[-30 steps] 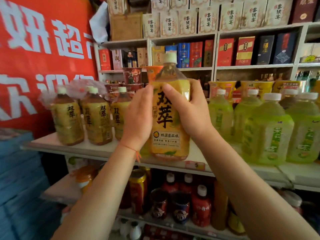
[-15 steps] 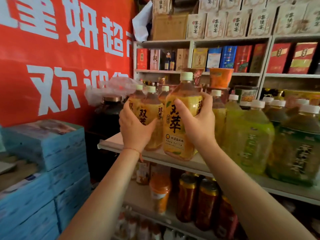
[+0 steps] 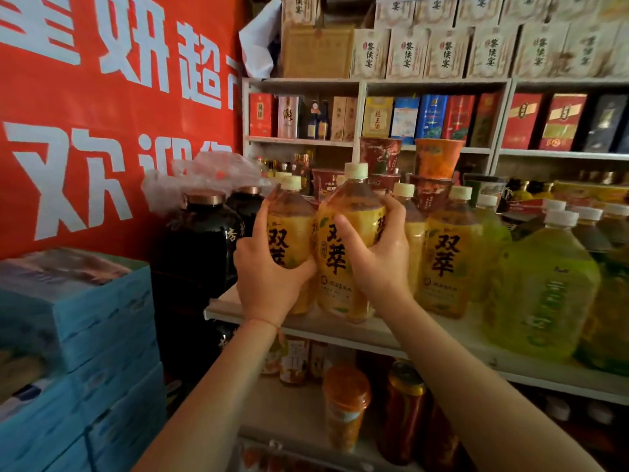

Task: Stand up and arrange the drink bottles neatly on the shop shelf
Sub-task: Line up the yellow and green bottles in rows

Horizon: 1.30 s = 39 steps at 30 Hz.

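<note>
The white shelf carries upright yellow bottles at its left end. Green bottles stand beside them to the right.

Shelf, front edge: bare strip, passable. Left end: black jars block. Middle to right: yellow bottles, green bottles packed touching, no gaps.

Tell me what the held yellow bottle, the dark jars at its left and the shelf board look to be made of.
Yellow tea bottle: clear glossy plastic, liquid showing above a printed yellow label, cream cap.
Dark jars: probably glazed ceramic, black and shiny, copper-coloured lids.
Shelf board: smooth pale surface, perhaps laminate or painted metal; unclear.
</note>
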Each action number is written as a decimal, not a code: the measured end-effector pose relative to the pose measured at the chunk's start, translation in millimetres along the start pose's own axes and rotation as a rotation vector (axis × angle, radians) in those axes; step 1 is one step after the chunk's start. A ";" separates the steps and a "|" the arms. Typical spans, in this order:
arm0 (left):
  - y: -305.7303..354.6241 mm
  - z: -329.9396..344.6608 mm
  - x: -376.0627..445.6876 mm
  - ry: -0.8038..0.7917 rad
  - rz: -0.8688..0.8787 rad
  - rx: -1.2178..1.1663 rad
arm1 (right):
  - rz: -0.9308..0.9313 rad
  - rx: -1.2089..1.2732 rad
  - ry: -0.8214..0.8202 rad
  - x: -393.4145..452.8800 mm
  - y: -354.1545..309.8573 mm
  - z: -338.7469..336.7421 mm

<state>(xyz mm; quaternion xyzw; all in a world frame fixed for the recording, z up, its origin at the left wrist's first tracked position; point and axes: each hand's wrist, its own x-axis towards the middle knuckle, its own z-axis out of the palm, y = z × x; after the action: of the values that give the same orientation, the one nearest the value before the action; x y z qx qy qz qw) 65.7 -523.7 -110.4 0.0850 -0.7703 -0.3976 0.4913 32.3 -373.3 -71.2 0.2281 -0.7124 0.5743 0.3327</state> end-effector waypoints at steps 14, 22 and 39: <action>-24.7 -11.5 17.0 -0.215 -0.098 -0.427 | -0.208 -0.428 0.212 -6.7 23.3 29.8; -24.2 -8.3 21.3 -0.252 -0.143 -0.526 | -0.123 -0.474 0.236 -8.3 13.6 48.5; -46.4 20.2 67.2 -0.465 -0.673 -0.707 | -0.183 -0.816 0.065 -16.1 27.1 37.6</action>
<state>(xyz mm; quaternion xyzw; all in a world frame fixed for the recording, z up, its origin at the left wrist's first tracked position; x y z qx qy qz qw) 3.2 -579.2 -100.4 0.0663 -0.6082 -0.7763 0.1521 16.1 -404.3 -105.6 0.1218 -0.8475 0.2198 0.4676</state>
